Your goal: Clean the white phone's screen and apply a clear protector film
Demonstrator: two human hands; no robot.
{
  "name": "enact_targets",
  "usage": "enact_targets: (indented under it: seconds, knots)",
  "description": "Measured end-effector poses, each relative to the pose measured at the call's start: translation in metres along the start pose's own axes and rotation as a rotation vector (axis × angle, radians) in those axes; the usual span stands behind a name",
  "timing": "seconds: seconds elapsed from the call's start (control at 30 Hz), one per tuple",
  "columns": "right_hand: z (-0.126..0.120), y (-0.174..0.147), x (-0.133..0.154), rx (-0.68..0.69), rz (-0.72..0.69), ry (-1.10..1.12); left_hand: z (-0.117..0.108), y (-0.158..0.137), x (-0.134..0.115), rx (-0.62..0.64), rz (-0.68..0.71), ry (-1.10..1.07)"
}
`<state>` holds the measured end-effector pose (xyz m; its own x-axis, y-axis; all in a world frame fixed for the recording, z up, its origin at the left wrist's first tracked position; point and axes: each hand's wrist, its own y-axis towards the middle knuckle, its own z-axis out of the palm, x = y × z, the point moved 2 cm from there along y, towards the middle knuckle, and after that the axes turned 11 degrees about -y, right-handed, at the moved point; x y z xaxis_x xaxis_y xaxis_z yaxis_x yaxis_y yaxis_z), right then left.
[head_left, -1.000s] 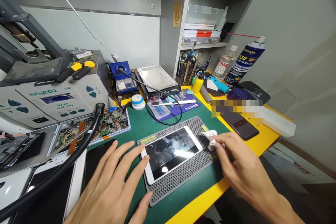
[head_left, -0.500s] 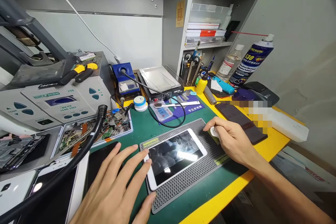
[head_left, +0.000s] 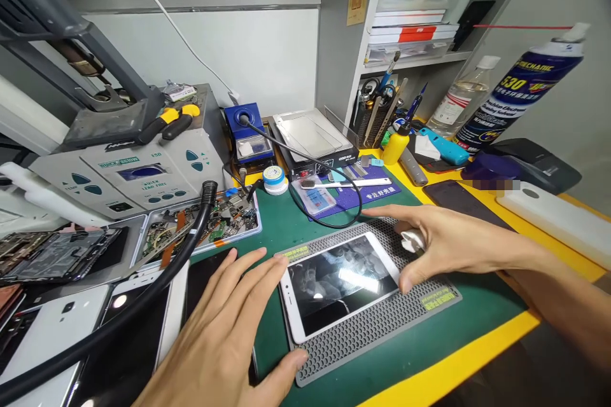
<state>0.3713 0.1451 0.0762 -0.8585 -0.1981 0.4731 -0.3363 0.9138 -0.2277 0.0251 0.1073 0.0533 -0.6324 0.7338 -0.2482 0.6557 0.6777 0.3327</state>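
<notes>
A white smartphone (head_left: 341, 286) lies face up on a grey honeycomb mat (head_left: 353, 346), its dark screen smudged and reflecting light. My left hand (head_left: 229, 331) is open at the phone's left end, fingers spread, with fingertips at its upper left corner and the thumb over the mat's edge. At the phone's right end, my right hand (head_left: 436, 238) has its thumb and forefinger stretched apart, the thumb close to the lower right corner. A crumpled white wipe (head_left: 411, 241) is tucked in its curled other fingers, which are partly hidden.
A black hose (head_left: 165, 292) crosses above other phones at the left. A tray of small parts (head_left: 224, 235) stands beside the hot-air station (head_left: 128, 172). Behind the mat lie a white brush (head_left: 367, 182) and a black cable. A dark phone (head_left: 458, 200) lies behind my right wrist.
My right hand has moved left to the phone's right end, and its thumb and forefinger have spread apart. My left hand remains spread at the left end. The camera view has shifted.
</notes>
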Motion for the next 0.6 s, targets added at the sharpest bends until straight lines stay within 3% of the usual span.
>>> enact_targets:
  seconds: [0.2, 0.6]
  knots:
    - [0.003, -0.001, -0.005, -0.013, -0.018, -0.074, 0.005, -0.001, 0.004, 0.047, -0.191, -0.086]
    - [0.012, 0.003, -0.026, 0.079, 0.001, -0.125, 0.002, 0.0, 0.002, 0.087, -0.294, -0.157]
